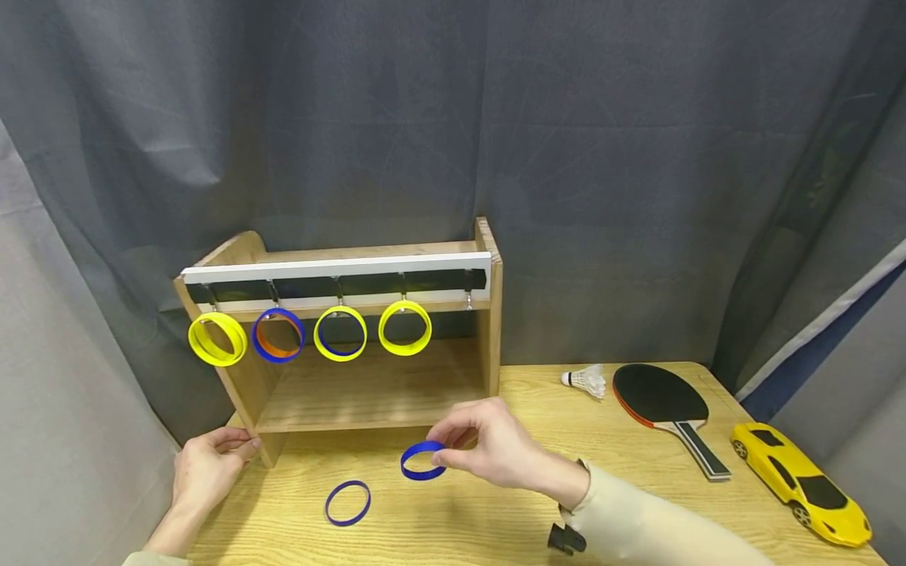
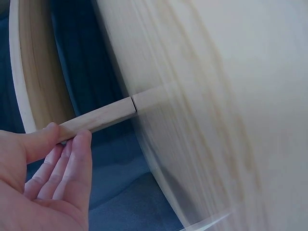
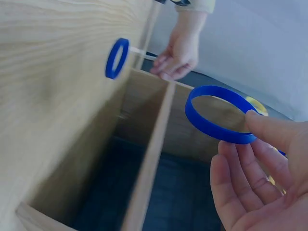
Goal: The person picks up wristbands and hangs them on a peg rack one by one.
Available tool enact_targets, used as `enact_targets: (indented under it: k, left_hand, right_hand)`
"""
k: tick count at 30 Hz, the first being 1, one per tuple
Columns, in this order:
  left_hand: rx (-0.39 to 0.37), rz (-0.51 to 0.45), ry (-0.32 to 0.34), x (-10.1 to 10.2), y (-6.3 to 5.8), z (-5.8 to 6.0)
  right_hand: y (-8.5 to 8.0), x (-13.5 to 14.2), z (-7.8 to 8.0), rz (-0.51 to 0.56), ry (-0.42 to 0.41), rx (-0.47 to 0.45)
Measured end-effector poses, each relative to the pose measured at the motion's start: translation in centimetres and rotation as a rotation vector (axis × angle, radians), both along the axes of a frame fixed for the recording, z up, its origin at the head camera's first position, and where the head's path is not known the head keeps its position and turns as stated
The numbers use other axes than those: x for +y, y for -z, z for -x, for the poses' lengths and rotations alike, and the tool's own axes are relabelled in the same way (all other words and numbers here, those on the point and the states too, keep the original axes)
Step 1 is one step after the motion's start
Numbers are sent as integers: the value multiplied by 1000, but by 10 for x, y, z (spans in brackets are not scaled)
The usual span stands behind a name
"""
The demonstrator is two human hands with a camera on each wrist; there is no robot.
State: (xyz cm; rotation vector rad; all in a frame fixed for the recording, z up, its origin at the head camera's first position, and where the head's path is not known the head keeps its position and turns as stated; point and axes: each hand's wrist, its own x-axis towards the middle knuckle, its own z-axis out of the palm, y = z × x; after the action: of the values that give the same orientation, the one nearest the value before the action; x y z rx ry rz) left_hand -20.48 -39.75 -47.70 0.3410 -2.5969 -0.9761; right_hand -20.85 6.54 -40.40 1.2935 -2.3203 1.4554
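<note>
My right hand (image 1: 488, 444) pinches a blue ring (image 3: 207, 127) between thumb and fingertips, above the table in front of a wooden rack (image 1: 375, 401). With thumb and fingers, my left hand (image 1: 208, 469) grips the low front edge of the rack's left side; the left wrist view shows the wood edge (image 2: 98, 118) between them. A second blue ring (image 1: 327, 507) lies flat on the table between the hands. Along the rack's front rail (image 1: 340, 267), rings hang from small hooks: yellow rings (image 1: 194, 339) at far left, a blue ring (image 1: 255, 338) with orange inside it, then more yellow ones.
On the table (image 1: 538, 409) to the right are a shuttlecock (image 1: 587, 380), a black table tennis bat (image 1: 658, 393) and a yellow toy car (image 1: 800, 483). Grey curtains (image 1: 602, 196) stand behind the rack and at both sides. A bare hook (image 1: 469, 299) hangs at the rail's right end.
</note>
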Motion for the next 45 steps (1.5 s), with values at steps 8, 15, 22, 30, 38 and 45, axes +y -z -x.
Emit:
enact_targets:
  k: [8,15,22,30,38,45]
  left_hand:
    - [-8,-9,1,0,1,0]
    - [-2,-4,-2,0,1,0]
    - [-3,0,-1,-1,1,0]
    - [-5,5,11,-2,-1,1]
    - [-5,9,3,-2,0,0]
    - [-12,-7,4,-1,0,0]
  right_hand:
    - [-23,18,-2,70,46,-10]
    - [-44,32,0,124,125,51]
    - [-66,43,4,240,187,62]
    - [-87,50,12,325,255,72]
    - [-99,51,26,426,287,24]
    - [-97,49,34,477,328,-57]
